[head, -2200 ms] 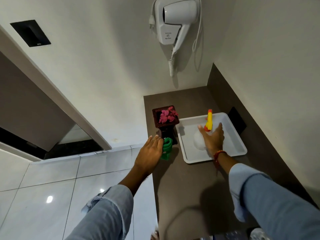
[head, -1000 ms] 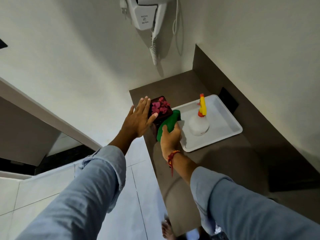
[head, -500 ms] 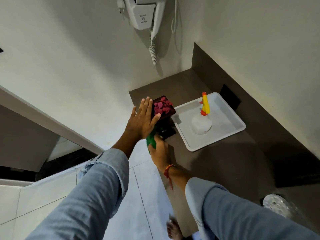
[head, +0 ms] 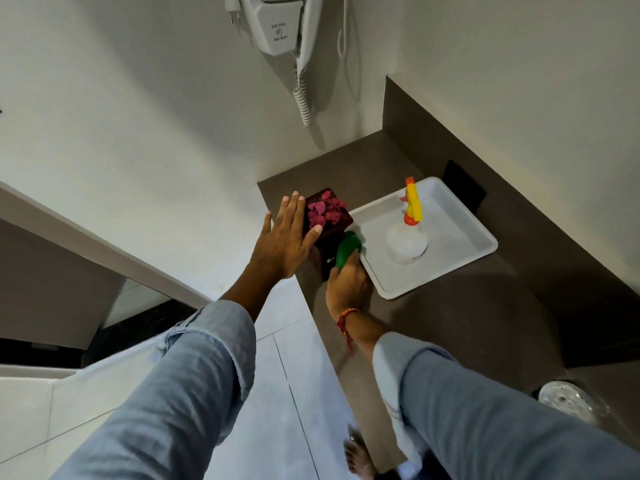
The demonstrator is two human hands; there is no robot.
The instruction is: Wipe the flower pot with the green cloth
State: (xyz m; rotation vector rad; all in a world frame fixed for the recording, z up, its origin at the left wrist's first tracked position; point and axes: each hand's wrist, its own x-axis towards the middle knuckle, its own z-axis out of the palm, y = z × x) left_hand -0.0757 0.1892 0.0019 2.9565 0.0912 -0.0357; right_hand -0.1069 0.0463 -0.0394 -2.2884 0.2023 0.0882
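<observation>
A dark, square flower pot (head: 341, 223) with pink flowers (head: 325, 209) stands at the left edge of the brown counter (head: 450, 327). My left hand (head: 289, 240) lies flat against the pot's left side, fingers spread, thumb on its rim. In my right hand (head: 348, 284) is the green cloth (head: 348, 247), pressed against the pot's near right side. The lower part of the pot is hidden behind the cloth and hands.
A white tray (head: 460, 258) lies just right of the pot, holding a clear spray bottle (head: 407, 242) with a yellow and orange head. A wall-mounted hair dryer (head: 284, 26) hangs above. A metal drain cover (head: 568, 403) sits at the near right. Tiled floor lies left of the counter.
My right hand left the spray bottle in the tray, took up the green cloth and rubs it over the pot, now up on its right side. My left hand moved onto the pot.
</observation>
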